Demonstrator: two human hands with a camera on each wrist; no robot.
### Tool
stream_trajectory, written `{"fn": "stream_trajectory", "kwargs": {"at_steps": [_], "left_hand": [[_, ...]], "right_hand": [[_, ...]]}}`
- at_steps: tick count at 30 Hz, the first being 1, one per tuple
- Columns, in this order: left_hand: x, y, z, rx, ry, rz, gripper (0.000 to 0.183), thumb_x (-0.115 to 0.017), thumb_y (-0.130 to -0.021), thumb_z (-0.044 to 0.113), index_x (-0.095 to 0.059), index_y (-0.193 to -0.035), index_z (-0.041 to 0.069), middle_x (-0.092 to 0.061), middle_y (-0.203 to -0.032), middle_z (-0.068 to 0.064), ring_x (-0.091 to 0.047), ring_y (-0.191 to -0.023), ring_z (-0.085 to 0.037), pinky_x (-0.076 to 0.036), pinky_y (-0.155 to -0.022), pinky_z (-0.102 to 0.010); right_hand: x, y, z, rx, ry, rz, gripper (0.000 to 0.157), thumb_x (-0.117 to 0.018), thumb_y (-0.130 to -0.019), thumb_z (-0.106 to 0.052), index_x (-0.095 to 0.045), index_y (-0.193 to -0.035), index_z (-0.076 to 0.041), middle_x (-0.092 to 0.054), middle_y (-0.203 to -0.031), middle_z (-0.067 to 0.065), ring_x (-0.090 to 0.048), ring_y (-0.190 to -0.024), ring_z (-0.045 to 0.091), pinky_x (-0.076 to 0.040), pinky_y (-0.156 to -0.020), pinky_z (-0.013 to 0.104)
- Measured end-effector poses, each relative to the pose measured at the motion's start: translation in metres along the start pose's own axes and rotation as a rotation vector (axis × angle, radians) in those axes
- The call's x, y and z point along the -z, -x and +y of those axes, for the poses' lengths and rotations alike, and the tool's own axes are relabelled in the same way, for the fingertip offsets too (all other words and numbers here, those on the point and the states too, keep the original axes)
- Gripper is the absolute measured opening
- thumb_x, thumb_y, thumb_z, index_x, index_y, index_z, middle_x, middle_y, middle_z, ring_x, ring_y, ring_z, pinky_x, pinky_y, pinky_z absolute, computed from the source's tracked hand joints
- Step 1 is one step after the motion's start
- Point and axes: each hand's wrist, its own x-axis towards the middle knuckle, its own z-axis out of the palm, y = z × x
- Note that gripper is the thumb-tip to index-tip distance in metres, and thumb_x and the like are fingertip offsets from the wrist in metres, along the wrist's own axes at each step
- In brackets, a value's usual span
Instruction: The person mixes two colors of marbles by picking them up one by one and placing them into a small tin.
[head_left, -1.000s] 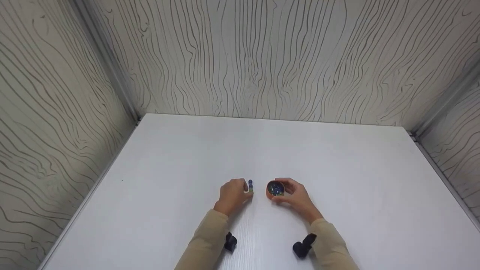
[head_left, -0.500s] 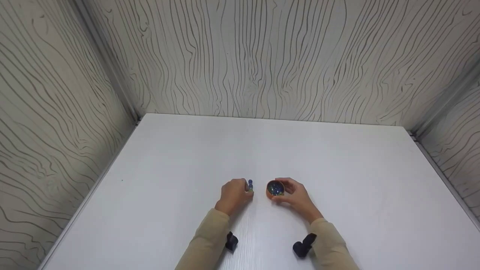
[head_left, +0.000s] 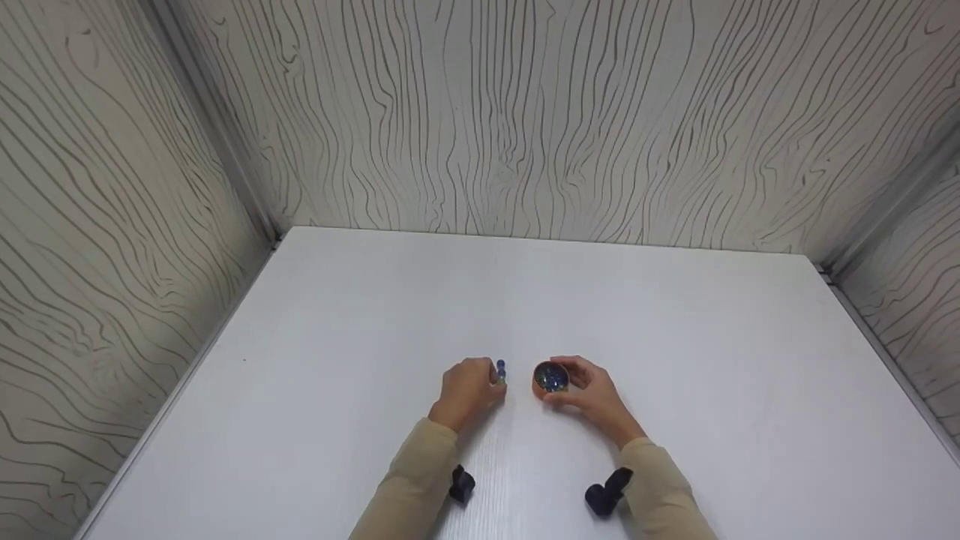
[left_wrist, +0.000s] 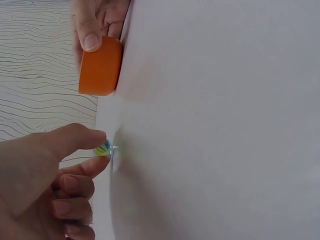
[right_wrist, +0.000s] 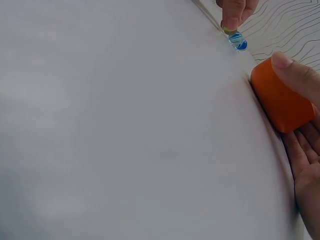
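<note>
My left hand (head_left: pixel 466 388) pinches a yellow-green glass marble (left_wrist: pixel 102 149) between thumb and index finger, low over the white table. Its other fingers are curled in. Just beyond it, blue marbles (head_left: pixel 501 367) stand in a short row on the table, also seen in the right wrist view as clear and blue marbles (right_wrist: pixel 238 41). To the right, my right hand (head_left: pixel 596 393) holds a small orange cup (right_wrist: pixel 281 97), thumb on one side and fingers on the other. Inside the cup lie several dark blue and green marbles (head_left: pixel 552 377). The cup stands upright on the table.
The white tabletop (head_left: pixel 360 315) ends at a wood-grain patterned back wall (head_left: pixel 480 120), with a similar wall (head_left: pixel 97 247) at the left. Black wrist cameras (head_left: pixel 604 493) sit at both sleeves, close over the table.
My left hand shifts only very slightly around the marble. The cup, the right hand and the row of marbles stay in place.
</note>
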Motion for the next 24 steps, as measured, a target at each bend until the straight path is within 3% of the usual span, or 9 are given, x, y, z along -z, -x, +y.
{"fn": "stream_trajectory", "kwargs": {"at_steps": [5, 15, 24], "left_hand": [[-0.0003, 0.0000, 0.0004, -0.001, 0.001, -0.005, 0.017, -0.070, -0.085, 0.021, -0.069, -0.091, 0.006, -0.073, -0.088, -0.008, -0.063, -0.075, -0.018, -0.055, -0.078, -0.035], [-0.0017, -0.0002, 0.0014, -0.074, -0.044, 0.073, 0.016, -0.069, -0.084, 0.020, -0.069, -0.085, 0.004, -0.071, -0.080, -0.007, -0.049, -0.063, -0.011, -0.054, -0.067, -0.032], [0.0003, 0.0008, 0.0070, -0.093, -0.027, 0.092, 0.016, -0.069, -0.084, 0.023, -0.069, -0.086, 0.007, -0.072, -0.085, -0.006, -0.056, -0.069, -0.013, -0.053, -0.071, -0.033]], "right_hand": [[0.0001, 0.0005, 0.0007, -0.015, 0.006, 0.005, 0.064, -0.085, -0.069, -0.018, -0.058, -0.126, -0.005, -0.061, -0.131, 0.015, -0.054, -0.130, 0.030, -0.041, -0.110, 0.037], [0.0004, 0.0001, -0.0030, -0.036, -0.042, -0.017, 0.064, -0.083, -0.071, -0.013, -0.056, -0.128, -0.003, -0.058, -0.135, 0.017, -0.051, -0.133, 0.032, -0.037, -0.114, 0.041], [0.0006, -0.0009, -0.0017, -0.027, -0.048, -0.021, 0.065, -0.083, -0.071, -0.014, -0.056, -0.128, -0.002, -0.059, -0.134, 0.018, -0.051, -0.132, 0.033, -0.036, -0.114, 0.043]]}}
